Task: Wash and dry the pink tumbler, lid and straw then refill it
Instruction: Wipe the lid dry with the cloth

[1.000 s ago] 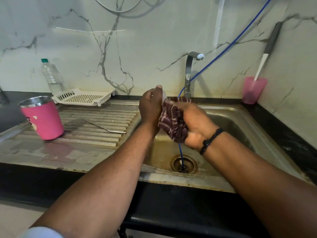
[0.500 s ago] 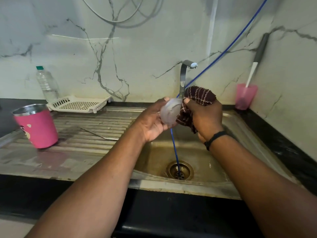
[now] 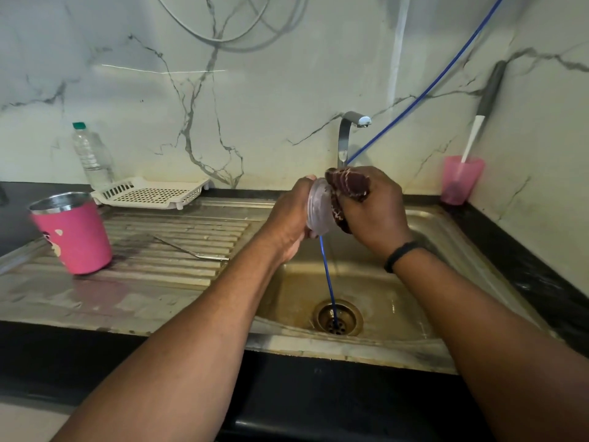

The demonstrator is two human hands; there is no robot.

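Over the sink basin my left hand grips the clear round lid on edge. My right hand holds a dark red patterned cloth bunched against the lid's face. The pink tumbler, steel-rimmed and open, stands upright on the ribbed drainboard at the left. A thin metal straw lies flat on the drainboard between the tumbler and the basin.
A tap rises behind my hands. A blue hose runs from the upper right down into the drain. A white rack and a plastic bottle stand at the back left. A pink cup with a brush sits right.
The lid, hidden in the cloth a second ago, now shows in my left hand. My right hand has moved the cloth from below to the lid's right face.
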